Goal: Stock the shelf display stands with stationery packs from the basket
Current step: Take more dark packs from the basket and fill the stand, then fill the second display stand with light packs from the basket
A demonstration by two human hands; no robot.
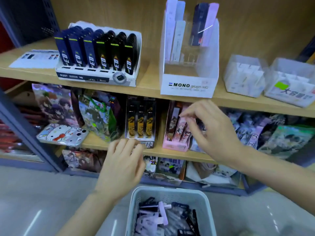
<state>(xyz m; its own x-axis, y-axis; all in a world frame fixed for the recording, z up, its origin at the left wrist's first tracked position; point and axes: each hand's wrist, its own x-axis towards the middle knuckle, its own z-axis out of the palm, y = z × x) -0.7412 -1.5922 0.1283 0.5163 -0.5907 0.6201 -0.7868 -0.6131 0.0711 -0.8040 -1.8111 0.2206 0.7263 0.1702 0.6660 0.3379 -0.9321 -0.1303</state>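
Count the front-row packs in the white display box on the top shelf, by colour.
Navy packs: 3
Black packs: 3
Total: 6 in the front row of the white display box

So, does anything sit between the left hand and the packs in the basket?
Nothing visible does. The basket is open-topped, its packs lie exposed, and the left hand is higher up, by the middle shelf.

Cartoon-cat pouch, green-handled gift bag, printed leaflet, glossy floor
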